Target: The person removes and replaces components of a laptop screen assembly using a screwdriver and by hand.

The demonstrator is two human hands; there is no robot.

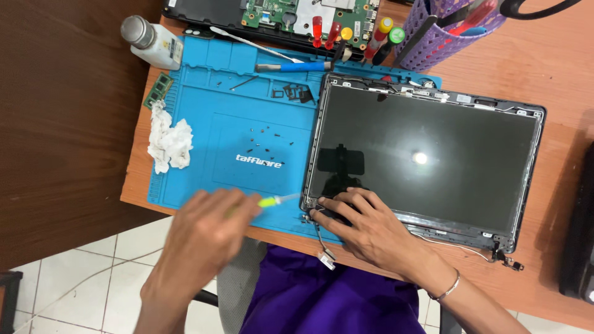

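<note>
A bare laptop screen panel (427, 148) in its dark lid frame lies flat, half on a blue repair mat (210, 105). My right hand (365, 226) presses fingers down on the panel's near left corner. My left hand (207, 238), blurred, grips a small screwdriver with a green-yellow handle (272, 201); its tip points at that same corner of the frame. A loose cable with a small connector (326, 256) hangs from the corner over the table edge.
Several tiny screws (263, 139) lie scattered on the mat, with a crumpled white tissue (168, 141) and a memory stick (159, 89) at its left. A white bottle (151, 42), a blue-handled tool (297, 66), an opened laptop base (291, 18), screwdrivers and a purple basket (442, 31) stand behind.
</note>
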